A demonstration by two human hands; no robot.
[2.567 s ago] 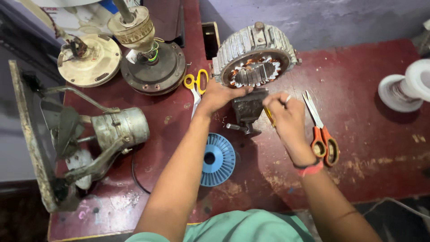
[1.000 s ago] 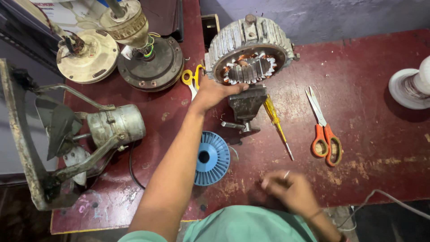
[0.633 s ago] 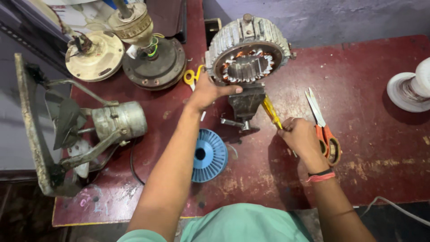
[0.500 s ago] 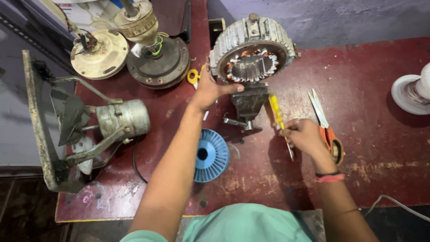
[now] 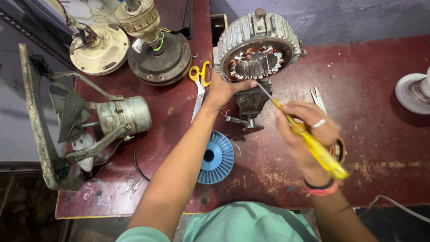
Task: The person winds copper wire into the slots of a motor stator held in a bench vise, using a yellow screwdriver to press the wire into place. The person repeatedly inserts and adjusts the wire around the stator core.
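- The left hand (image 5: pixel 222 88) is pressed against the lower rim of the ribbed motor housing (image 5: pixel 257 49), fingers curled onto its edge, steadying it.
- The housing stands on edge over a small vise (image 5: pixel 251 102), just ahead of that hand; copper windings show inside its open ring.
- The right hand (image 5: pixel 304 130) is clenched round a yellow-handled screwdriver (image 5: pixel 309 139), with a ring on one finger and a band at the wrist.
- The screwdriver's metal tip points up and away from the right hand, reaching the lower edge of the housing's opening, close to the left hand's fingertips.
- Just beyond the left hand's wrist lie yellow-handled scissors (image 5: pixel 198 85) on the red table (image 5: pixel 380 134).
- Partly hidden under the right hand is a second pair of scissors (image 5: pixel 319 97); only the blades and part of a handle show.
- Beside the left forearm sits a blue ribbed plastic fan disc (image 5: pixel 217 157).
- Farther out to the left of that arm rest an old fan motor on a bracket (image 5: pixel 123 116), a round dark motor base (image 5: pixel 159 56) and a cream-coloured round cover (image 5: pixel 96 49).
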